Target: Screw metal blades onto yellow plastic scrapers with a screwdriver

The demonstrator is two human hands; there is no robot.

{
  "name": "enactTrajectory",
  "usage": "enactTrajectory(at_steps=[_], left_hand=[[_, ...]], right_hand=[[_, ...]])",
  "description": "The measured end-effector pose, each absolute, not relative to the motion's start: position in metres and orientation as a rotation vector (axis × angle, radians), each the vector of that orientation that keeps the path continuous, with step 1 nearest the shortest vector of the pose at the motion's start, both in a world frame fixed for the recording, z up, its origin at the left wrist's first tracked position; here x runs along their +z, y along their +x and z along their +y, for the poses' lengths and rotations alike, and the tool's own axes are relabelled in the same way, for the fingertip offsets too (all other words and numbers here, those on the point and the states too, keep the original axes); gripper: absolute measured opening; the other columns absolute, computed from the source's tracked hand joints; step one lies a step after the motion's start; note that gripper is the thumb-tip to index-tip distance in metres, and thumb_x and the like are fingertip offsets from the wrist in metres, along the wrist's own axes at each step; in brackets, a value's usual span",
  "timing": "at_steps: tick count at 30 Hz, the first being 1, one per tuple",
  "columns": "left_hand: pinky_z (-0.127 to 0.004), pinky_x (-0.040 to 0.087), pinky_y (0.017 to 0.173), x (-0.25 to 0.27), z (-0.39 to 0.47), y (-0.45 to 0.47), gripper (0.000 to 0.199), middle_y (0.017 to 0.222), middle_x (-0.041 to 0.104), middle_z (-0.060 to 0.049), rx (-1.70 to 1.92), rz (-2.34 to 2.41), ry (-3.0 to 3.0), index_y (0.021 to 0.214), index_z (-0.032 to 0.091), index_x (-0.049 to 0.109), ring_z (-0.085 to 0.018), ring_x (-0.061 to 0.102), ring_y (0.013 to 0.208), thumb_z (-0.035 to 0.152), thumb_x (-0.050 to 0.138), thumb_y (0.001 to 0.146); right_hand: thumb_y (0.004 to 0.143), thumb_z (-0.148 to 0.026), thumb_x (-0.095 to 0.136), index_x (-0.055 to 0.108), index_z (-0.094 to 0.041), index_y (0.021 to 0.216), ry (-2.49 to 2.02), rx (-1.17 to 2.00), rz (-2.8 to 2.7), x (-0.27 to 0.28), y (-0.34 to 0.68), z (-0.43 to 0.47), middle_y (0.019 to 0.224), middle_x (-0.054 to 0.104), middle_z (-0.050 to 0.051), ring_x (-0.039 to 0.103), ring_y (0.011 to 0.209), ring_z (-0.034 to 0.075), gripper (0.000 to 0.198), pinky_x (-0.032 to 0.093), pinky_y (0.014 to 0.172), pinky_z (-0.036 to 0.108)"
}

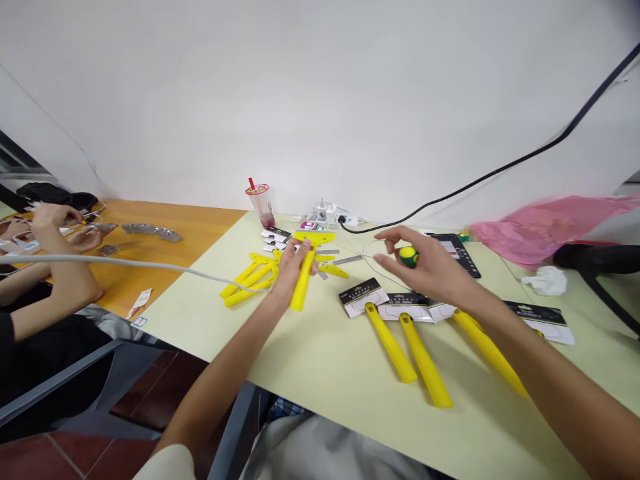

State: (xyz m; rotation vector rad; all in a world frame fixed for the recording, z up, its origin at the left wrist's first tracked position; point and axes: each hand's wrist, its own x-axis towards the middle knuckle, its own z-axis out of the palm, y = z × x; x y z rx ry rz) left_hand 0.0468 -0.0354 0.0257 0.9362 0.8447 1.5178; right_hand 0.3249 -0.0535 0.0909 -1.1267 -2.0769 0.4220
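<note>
My left hand [290, 270] is closed around the handle of a yellow scraper [301, 283], its wide head pointing away from me. My right hand [425, 263] is raised over the table, thumb and forefinger apart. Within its palm sits the rounded green-and-yellow end of what looks like a screwdriver [409, 256]; the rest is hidden. Beside my left hand lies a cluster of yellow scraper handles [245, 283]. Grey metal blades [345, 261] lie just past it. Below my right hand are yellow handles [425, 360] with black-and-white header cards [363, 297].
A drink cup [260, 207] with a red straw stands at the back, near a power strip [327, 215]. A black tablet-like device [455, 253], pink plastic bag [540, 230] and crumpled tissue [549, 281] are at right. A grey cable [165, 265] crosses at left, where another person's hands [60, 223] work.
</note>
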Motion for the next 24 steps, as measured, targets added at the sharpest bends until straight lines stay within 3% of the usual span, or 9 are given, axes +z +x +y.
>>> enactTrajectory(at_steps=[3,6,14,18,24], left_hand=[[-0.018,0.038,0.043,0.032,-0.018,0.002,0.053,0.087,0.069,0.006,1.522,0.788,0.886,0.098,0.024,0.049,-0.003,0.052,0.045,0.044,0.094,0.077],[-0.016,0.039,0.044,0.031,-0.009,-0.027,0.049,0.093,0.072,0.003,1.52,0.75,0.833,0.1,0.024,0.053,-0.002,0.051,0.047,0.038,0.094,0.078],[-0.012,0.039,0.044,0.016,-0.005,-0.053,0.042,0.101,0.071,0.004,1.5,0.639,0.583,0.095,0.022,0.051,0.002,0.046,0.046,0.031,0.09,0.084],[-0.014,0.039,0.043,0.007,-0.004,-0.054,0.046,0.095,0.07,0.005,1.489,0.672,0.559,0.094,0.023,0.05,0.0,0.046,0.045,0.032,0.093,0.081],[-0.017,0.038,0.043,0.006,-0.004,-0.054,0.045,0.085,0.066,0.007,1.463,0.665,0.583,0.093,0.024,0.052,-0.001,0.047,0.045,0.039,0.093,0.081]], right_hand=[[0.097,-0.052,0.066,0.075,-0.024,0.106,-1.148,0.475,-2.022,0.096,0.321,-0.05,0.095,0.076,0.006,0.067,0.081,0.023,0.031,0.049,0.075,0.035],[0.097,-0.049,0.066,0.076,-0.024,0.097,-1.083,0.622,-2.167,0.085,0.298,-0.041,0.096,0.078,0.007,0.069,0.087,0.025,0.027,0.05,0.078,0.035],[0.094,-0.02,0.07,0.077,-0.022,0.101,-0.826,0.774,-2.702,0.03,0.189,0.018,0.108,0.08,0.007,0.071,0.097,0.025,0.011,0.049,0.084,0.033],[0.09,-0.023,0.08,0.076,-0.02,0.107,-0.73,0.801,-2.81,0.014,0.149,0.042,0.112,0.079,0.008,0.071,0.1,0.024,0.018,0.047,0.084,0.031],[0.083,-0.021,0.086,0.078,-0.02,0.108,-0.62,0.986,-2.893,0.004,0.128,0.068,0.1,0.078,0.003,0.068,0.084,0.019,0.027,0.045,0.075,0.028]])
